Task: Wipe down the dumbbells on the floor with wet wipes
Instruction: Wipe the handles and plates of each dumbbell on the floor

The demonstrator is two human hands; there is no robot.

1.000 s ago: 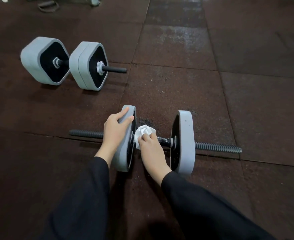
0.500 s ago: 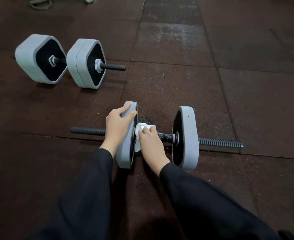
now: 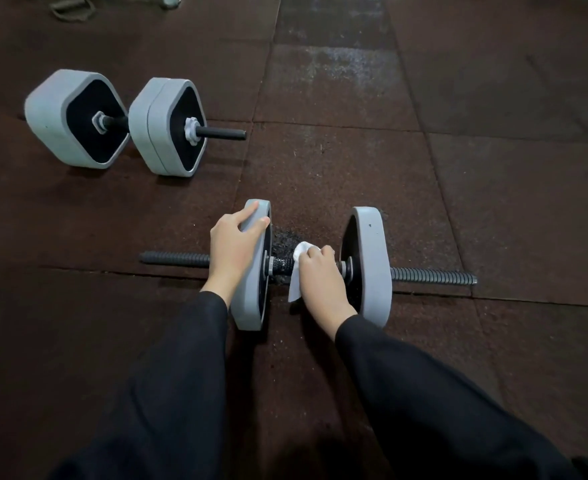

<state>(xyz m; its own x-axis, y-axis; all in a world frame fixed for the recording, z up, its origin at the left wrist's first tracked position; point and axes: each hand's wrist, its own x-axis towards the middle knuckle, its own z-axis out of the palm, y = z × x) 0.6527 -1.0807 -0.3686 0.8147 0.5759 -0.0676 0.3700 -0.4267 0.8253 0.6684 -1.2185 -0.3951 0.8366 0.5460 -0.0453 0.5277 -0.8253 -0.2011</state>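
A dumbbell with two grey plates and a long threaded black bar (image 3: 431, 275) lies across the floor in front of me. My left hand (image 3: 233, 245) grips the top rim of its left plate (image 3: 251, 303). My right hand (image 3: 320, 278) presses a white wet wipe (image 3: 296, 271) onto the handle, close to the right plate (image 3: 372, 265). A short stretch of black handle (image 3: 280, 265) shows between the wipe and the left plate. A second dumbbell (image 3: 115, 124) with thick grey, black-faced plates rests at the far left.
The floor is dark brown rubber tiles (image 3: 493, 202) with seams, and a paler, wet-looking tile (image 3: 330, 81) lies beyond. A strap-like item (image 3: 72, 8) lies at the top left edge. My black sleeves fill the lower frame.
My right hand has slid the wipe along the handle from the left plate toward the right plate. My left hand has stayed on the left plate's rim.
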